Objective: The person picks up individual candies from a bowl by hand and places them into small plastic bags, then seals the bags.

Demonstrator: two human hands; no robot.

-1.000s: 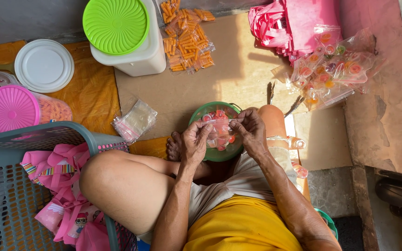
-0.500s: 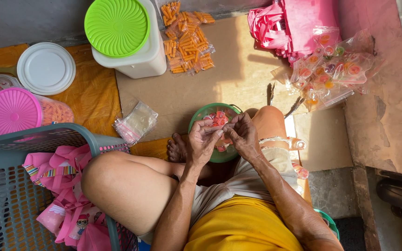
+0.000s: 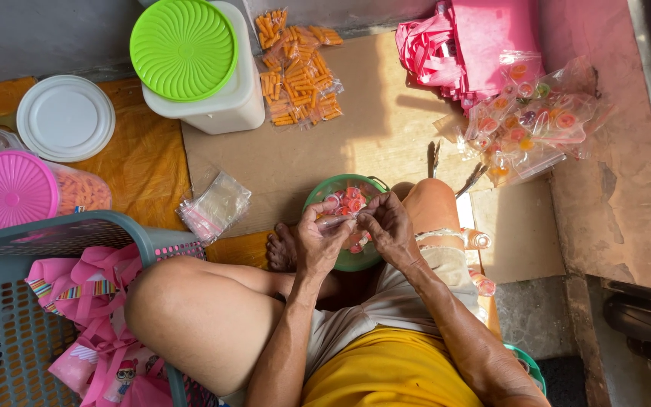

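The left hand (image 3: 320, 240) and the right hand (image 3: 387, 230) meet just above a green bowl (image 3: 324, 191), fingertips pinched together on a small clear packet (image 3: 338, 220) stretched between them. Both hands grip it, thumbs and forefingers closed on its ends (what the packet holds is too small to tell). The bowl sits directly under the hands, on the floor between the person's folded legs, filled with small round red and pink sweets (image 3: 349, 199). Just below the left hand, bare toes (image 3: 283, 249) rest against the bowl's side.

To the left of the left hand lies a bundle of empty clear bags (image 3: 216, 206) on a sheet of cardboard (image 3: 371, 128). Further left, a grey plastic basket (image 3: 16, 241) holds pink cloth bags (image 3: 84, 286), and beyond it stands a jar with a pink lid (image 3: 7, 188) beside a white lid (image 3: 64, 117).

Well above the hands stands a white tub with a green lid (image 3: 183, 48), and next to it packets of orange snacks (image 3: 297, 68). Up and to the right of the right hand lie filled bags of coloured sweets (image 3: 529, 124), partly on a heap of pink bags (image 3: 461, 45).
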